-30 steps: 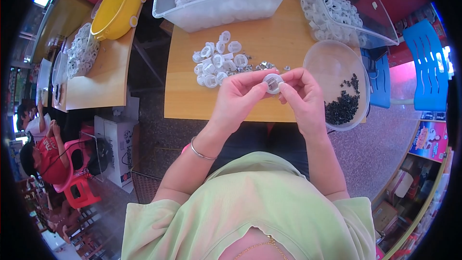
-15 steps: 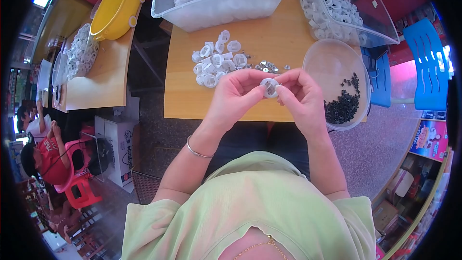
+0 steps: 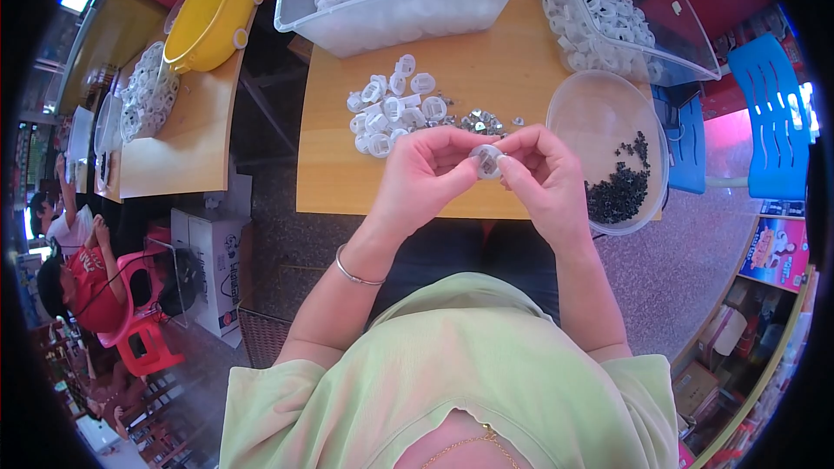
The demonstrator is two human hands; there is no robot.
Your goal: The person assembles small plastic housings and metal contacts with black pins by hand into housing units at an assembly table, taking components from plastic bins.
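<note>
Between both hands, above the near part of the wooden table [image 3: 347, 187], is a round white plastic part [image 3: 488, 161] with a recessed middle. My left hand [image 3: 426, 172] pinches its left side with thumb and fingers. On the opposite side, my right hand [image 3: 543, 172] grips it, thumb pressed at the edge. Whether a small piece sits in the recess is too fine to tell. Just beyond my left hand lies a heap of similar white parts [image 3: 391, 108]. Small shiny metal pieces [image 3: 480, 121] lie scattered behind the fingers.
A round clear tray [image 3: 578, 108] holding small black pieces [image 3: 621, 194] stands to the right. Farther back are two clear bins [image 3: 417, 13] [image 3: 682, 65] of white parts. A yellow tub [image 3: 208, 22] rests on the left table. People [image 3: 91, 282] sit at far left; a blue chair [image 3: 769, 122] stands right.
The white part has turned or tilted very slightly between my fingers. Both hands stay in nearly the same place. At far left, a seated person's arms have shifted.
</note>
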